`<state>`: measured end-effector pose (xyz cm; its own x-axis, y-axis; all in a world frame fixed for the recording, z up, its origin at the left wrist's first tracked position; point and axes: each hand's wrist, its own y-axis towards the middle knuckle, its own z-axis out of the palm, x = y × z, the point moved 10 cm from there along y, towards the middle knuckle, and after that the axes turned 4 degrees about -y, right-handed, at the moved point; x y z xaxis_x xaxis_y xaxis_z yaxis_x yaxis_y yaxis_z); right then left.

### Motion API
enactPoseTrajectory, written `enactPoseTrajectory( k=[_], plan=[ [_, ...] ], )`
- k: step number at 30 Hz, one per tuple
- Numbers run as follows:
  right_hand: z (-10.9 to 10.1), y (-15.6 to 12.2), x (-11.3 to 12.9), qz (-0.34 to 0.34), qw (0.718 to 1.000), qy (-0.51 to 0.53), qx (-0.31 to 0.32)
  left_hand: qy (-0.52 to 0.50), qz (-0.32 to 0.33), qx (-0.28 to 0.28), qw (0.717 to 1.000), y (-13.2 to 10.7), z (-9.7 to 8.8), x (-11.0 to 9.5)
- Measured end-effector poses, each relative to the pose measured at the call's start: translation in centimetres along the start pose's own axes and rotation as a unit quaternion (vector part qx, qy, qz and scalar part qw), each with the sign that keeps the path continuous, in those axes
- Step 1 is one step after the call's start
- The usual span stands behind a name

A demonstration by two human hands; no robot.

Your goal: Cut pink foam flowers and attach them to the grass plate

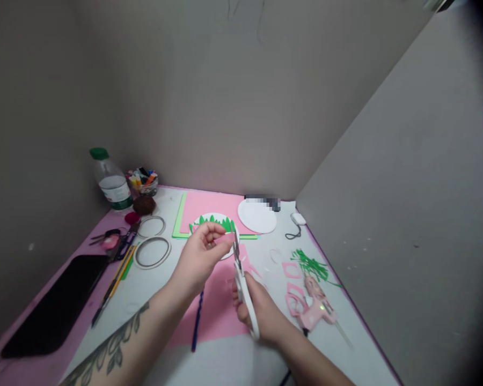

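Observation:
My right hand [260,308] grips white-handled scissors [246,303], their blades pointing up and away. Beside the blades, my left hand [203,252] pinches what looks like a small pink paper piece [229,237], mostly hidden by the fingers. Behind that hand lies a white paper disc [225,253] with green paper leaves [211,219] along its far edge; the wrist and fingers cover part of it. Under both hands is a pink paper sheet [219,316], with a dark blue pencil-like stick [197,324] lying across it.
A second white disc [257,215] rests on pink and green sheets [209,203] at the back. To the right are green paper strips [312,265], pink scraps [292,269] and a pink glue gun [317,311]. Tape rolls [152,266], a bottle [115,185] and a black tablet-like slab [58,305] stand left.

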<state>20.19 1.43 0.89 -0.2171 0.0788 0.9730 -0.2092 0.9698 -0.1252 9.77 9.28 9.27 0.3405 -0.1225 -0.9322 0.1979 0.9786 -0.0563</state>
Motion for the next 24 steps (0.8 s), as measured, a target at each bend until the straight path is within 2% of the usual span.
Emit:
enactPoseTrajectory(
  k=[8,16,20,24],
  plan=[
    [-0.7,0.2,-0.3,0.008,1.000,0.009,-0.024,-0.006,-0.014,0.006,1.000,-0.2,0.3,1.0],
    [-1.7,0.2,0.1,0.004,1.000,0.001,-0.030,0.061,-0.017,0.062,0.996,0.0,1.0,1.8],
    [-2.2,0.2,0.1,-0.008,0.999,0.007,-0.053,-0.008,-0.035,0.033,0.999,0.2,0.3,1.7],
    [-1.7,0.2,-0.6,-0.001,0.999,0.025,-0.044,-0.095,-0.070,0.023,0.993,0.2,0.4,1.7]
  ],
)
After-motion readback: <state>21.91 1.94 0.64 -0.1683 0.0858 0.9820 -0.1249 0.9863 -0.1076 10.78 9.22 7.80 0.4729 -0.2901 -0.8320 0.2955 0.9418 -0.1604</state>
